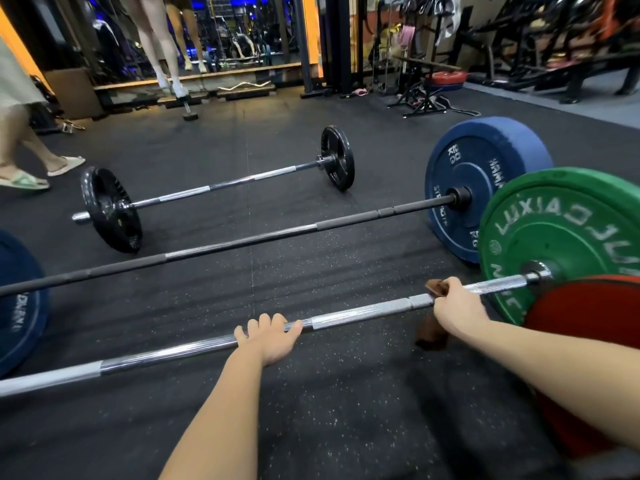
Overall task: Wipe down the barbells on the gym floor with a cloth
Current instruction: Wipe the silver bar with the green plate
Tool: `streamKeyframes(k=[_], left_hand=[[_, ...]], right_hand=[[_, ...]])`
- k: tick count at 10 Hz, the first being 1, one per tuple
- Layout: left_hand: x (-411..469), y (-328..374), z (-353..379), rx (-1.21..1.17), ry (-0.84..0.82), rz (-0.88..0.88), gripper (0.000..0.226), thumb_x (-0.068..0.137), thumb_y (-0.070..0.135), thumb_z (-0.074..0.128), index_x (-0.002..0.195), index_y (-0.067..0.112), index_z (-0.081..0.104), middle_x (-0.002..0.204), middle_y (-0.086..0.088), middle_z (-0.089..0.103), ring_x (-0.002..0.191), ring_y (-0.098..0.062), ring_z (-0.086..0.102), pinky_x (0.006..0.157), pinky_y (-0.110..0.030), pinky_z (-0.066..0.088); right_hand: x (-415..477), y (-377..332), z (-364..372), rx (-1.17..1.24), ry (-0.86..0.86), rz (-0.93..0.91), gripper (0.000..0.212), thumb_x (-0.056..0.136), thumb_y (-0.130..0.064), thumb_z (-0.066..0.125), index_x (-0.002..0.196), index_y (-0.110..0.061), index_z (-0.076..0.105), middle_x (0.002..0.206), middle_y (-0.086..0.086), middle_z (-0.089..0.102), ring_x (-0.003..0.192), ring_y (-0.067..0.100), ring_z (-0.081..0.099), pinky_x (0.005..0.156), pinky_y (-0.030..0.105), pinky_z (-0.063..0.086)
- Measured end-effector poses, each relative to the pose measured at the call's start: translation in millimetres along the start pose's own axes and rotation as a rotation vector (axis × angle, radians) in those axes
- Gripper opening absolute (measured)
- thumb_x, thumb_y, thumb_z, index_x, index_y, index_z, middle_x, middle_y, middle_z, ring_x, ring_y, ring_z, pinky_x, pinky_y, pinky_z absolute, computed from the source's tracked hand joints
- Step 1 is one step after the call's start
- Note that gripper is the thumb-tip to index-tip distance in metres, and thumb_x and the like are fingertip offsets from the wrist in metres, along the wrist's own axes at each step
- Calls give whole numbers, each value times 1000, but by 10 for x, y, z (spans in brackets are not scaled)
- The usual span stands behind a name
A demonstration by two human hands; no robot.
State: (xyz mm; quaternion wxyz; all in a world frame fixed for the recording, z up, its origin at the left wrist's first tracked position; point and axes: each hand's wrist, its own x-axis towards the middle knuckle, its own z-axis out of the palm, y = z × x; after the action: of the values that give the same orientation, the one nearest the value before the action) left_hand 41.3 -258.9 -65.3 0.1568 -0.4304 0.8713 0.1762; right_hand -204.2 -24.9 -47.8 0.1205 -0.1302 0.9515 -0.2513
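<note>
Three barbells lie on the black rubber floor. The nearest is a chrome bar with a green plate and a red plate at its right end. My left hand grips this bar near its middle, fingers curled over the top. My right hand holds a brown cloth wrapped round the bar close to the green plate, with part of the cloth hanging below. Behind lies a dark bar with blue plates, and farther back a chrome bar with small black plates.
A person in sandals walks at the left edge. Another person's legs stand by the mirror at the back. A small dumbbell lies on the floor there. Racks, stands and machines crowd the back right.
</note>
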Motion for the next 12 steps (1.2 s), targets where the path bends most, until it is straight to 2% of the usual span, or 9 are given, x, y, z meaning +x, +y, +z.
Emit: streamKeyframes(k=[2, 3, 5, 6, 7, 8, 9, 11, 12], left_hand=[[6, -3, -10, -4, 3, 4, 57, 105, 61, 16, 142, 26, 41, 145, -4, 39, 141, -29, 29, 122, -57, 8], [3, -4, -14, -6, 7, 6, 58, 105, 61, 17, 144, 25, 40, 147, -5, 38, 143, -30, 27, 122, -57, 7], [-8, 7, -3, 13, 8, 0, 59, 105, 61, 16, 144, 24, 40, 148, -6, 38, 142, -30, 28, 121, -58, 9], [-38, 3, -11, 21, 0, 3, 59, 105, 61, 16, 143, 23, 41, 145, -6, 39, 139, -29, 30, 120, -56, 12], [-40, -2, -14, 10, -9, 5, 60, 105, 61, 15, 144, 23, 39, 145, -6, 38, 140, -30, 29, 120, -56, 11], [-41, 4, -10, 14, -15, 6, 60, 106, 61, 14, 146, 23, 38, 147, -7, 37, 142, -30, 28, 121, -57, 10], [-41, 11, -17, 7, -12, 6, 61, 106, 61, 14, 146, 23, 38, 149, -7, 36, 142, -30, 27, 121, -57, 10], [-61, 9, 3, 14, 10, 8, 61, 105, 61, 14, 145, 22, 39, 147, -7, 38, 140, -31, 29, 120, -57, 11], [-94, -9, 29, 5, 22, 12, 59, 105, 59, 15, 143, 22, 41, 145, -7, 39, 139, -31, 30, 120, -58, 10]], right_hand=[[-245, -235, 258, 62, -95, -107, 33, 97, -12, 46, 127, -22, 51, 115, 16, 63, 105, 37, 60, 89, 39, 49], [-200, -142, 124, 52, -112, -114, 31, 95, -16, 48, 124, -26, 54, 117, 14, 66, 107, 37, 61, 95, 41, 51], [-223, -93, 129, 13, -60, -139, 39, 96, -14, 45, 130, -29, 55, 117, 15, 66, 106, 37, 60, 86, 38, 47], [-318, -277, 351, 24, -53, -126, 38, 100, -13, 43, 134, -25, 54, 116, 14, 63, 108, 36, 58, 91, 39, 44], [-370, -399, 460, 59, -73, -94, 34, 102, -15, 42, 134, -22, 52, 102, 10, 55, 98, 35, 56, 82, 36, 42], [-354, -380, 408, 58, -115, -108, 36, 101, -15, 42, 134, -26, 53, 102, 8, 54, 94, 32, 53, 81, 34, 41], [-290, -231, 265, 58, -116, -128, 39, 96, -14, 45, 128, -32, 58, 109, 8, 64, 92, 29, 53, 84, 35, 48], [-292, -193, 225, 28, -87, -134, 43, 97, -13, 45, 135, -30, 55, 115, 13, 66, 92, 29, 54, 80, 35, 45], [-480, -402, 433, 72, -89, -156, 39, 99, -13, 43, 134, -27, 55, 112, 14, 64, 99, 34, 59, 87, 38, 46]])
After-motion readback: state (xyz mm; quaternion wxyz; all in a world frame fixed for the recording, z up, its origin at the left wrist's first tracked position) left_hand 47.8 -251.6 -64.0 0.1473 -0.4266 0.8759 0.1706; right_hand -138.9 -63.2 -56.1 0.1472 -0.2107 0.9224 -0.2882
